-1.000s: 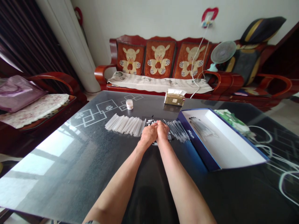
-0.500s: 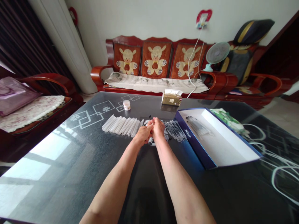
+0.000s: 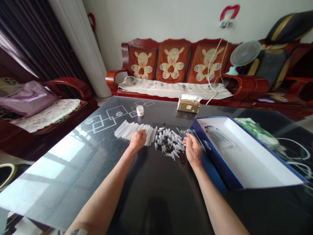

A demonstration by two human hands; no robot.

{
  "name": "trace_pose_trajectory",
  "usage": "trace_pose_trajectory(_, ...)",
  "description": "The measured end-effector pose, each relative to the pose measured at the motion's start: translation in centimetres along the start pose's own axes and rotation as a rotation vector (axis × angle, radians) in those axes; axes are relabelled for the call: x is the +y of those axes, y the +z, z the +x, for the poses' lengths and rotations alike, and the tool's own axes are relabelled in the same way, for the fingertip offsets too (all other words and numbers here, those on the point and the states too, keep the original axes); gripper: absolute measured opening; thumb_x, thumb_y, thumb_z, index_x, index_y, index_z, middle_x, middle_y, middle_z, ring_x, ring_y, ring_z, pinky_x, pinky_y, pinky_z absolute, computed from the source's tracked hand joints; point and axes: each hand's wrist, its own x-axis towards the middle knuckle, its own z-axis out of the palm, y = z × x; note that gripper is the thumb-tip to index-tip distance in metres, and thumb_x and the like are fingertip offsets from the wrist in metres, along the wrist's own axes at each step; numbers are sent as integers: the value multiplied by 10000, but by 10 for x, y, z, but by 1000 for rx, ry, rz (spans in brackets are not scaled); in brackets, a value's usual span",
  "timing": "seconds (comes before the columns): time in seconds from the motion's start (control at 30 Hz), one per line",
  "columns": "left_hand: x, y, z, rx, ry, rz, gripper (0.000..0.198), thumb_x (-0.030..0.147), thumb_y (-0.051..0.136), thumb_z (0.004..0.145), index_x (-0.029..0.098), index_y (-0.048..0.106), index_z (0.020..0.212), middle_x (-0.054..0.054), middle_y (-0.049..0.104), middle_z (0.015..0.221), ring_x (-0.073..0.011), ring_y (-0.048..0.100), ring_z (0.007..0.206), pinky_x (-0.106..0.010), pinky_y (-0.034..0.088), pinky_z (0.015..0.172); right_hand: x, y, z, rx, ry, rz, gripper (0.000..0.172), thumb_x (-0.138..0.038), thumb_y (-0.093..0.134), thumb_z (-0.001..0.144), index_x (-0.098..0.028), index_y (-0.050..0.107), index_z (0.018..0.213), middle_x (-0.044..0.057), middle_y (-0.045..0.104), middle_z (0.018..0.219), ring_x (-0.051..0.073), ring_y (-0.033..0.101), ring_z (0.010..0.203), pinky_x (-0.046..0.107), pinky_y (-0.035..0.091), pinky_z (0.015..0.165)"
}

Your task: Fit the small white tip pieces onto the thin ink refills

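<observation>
On the dark tabletop lies a row of translucent white pen barrels (image 3: 126,129). My left hand (image 3: 138,139) is over the right part of that row, its fingers closed; whatever is between the fingertips is hidden. A loose heap of small clear pen caps and black plugs (image 3: 168,141) lies between my hands. At the heap's right side, thin dark pen refills (image 3: 181,132) lie side by side, partly covered by my right hand (image 3: 193,149). The fingers of that hand are curled together at the refills, and I cannot make out what they hold.
A blue-edged box lid (image 3: 254,160) on the right holds a bundle of assembled-looking clear pens (image 3: 221,138). Farther back stand a small white tub (image 3: 140,111) and a tissue box (image 3: 188,103). A green-white bag (image 3: 256,130) and white cables (image 3: 297,156) lie beyond the lid.
My hands, together over the heap before, have parted: the left moved left to the barrels, the right moved right to the refills. The heap is uncovered. The view has turned slightly left.
</observation>
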Motion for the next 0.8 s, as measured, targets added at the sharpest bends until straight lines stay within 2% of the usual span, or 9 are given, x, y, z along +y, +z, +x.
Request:
trace_pose_trajectory(0.03, -5, -5, 6, 73, 29, 137, 349, 198, 448, 850, 162, 672, 1115, -86, 698, 924, -184, 644, 902, -253, 472, 798, 6, -2, -6, 4, -67, -58, 340, -414, 555, 818, -197, 680, 1048, 74, 699, 923, 191, 652, 756, 341, 528, 720)
trace_pose_trajectory(0.13, -16, -12, 24, 137, 25, 250, 376, 186, 428, 864, 132, 649, 1164, -144, 674, 1032, -231, 623, 1005, -310, 450, 893, 13, -4, -12, 3, -223, -196, 287, -367, 527, 852, -208, 688, 1028, 87, 702, 946, 216, 652, 829, 356, 506, 793)
trace_pose_trajectory(0.27, -22, -9, 42, 143, -1, 364, 322, 203, 429, 868, 145, 680, 1062, -153, 642, 1056, -271, 625, 969, -351, 470, 836, 11, -2, -9, -39, -313, -259, 276, -326, 489, 879, -216, 689, 1033, 88, 686, 952, 212, 635, 843, 338, 505, 756)
trace_pose_trajectory(0.37, -21, -5, 46, 155, 3, 447, 304, 217, 432, 870, 155, 689, 1021, -156, 627, 1059, -308, 598, 1004, -373, 478, 799, 12, -1, -6, -58, -336, -291, 267, -321, 497, 868, -234, 698, 1019, 88, 654, 1006, 215, 617, 902, 337, 511, 773)
trace_pose_trajectory(0.47, -15, 0, 39, 240, 86, 453, 319, 242, 450, 876, 173, 668, 1097, -144, 616, 1093, -316, 547, 1070, -369, 473, 812, 16, -1, -4, -56, -344, -334, 265, -314, 502, 863, -224, 690, 1027, 86, 636, 985, 213, 607, 906, 348, 506, 805)
trace_pose_trajectory(0.57, -2, 15, 21, 315, 238, 383, 339, 253, 433, 904, 202, 642, 1166, -102, 620, 1111, -262, 540, 1052, -337, 457, 862, 20, 0, -4, -35, -331, -364, 256, -299, 540, 846, -202, 660, 1051, 69, 639, 892, 198, 604, 809, 349, 502, 794)
trace_pose_trajectory(0.67, 10, 38, 2, 282, 363, 302, 307, 225, 437, 907, 207, 672, 1105, -73, 644, 1071, -220, 552, 992, -304, 448, 876, 20, 2, -5, -42, -336, -374, 222, -286, 584, 823, -206, 641, 1023, 56, 639, 868, 183, 603, 759, 343, 509, 778)
trace_pose_trajectory(0.8, 16, 67, -13, 268, 467, 216, 260, 203, 468, 903, 197, 691, 1036, -64, 664, 1034, -199, 566, 932, -288, 459, 824, 19, 4, -6, -82, -410, -326, 246, -254, 611, 807, -200, 612, 1047, 68, 644, 935, 182, 627, 809, 321, 533, 737)
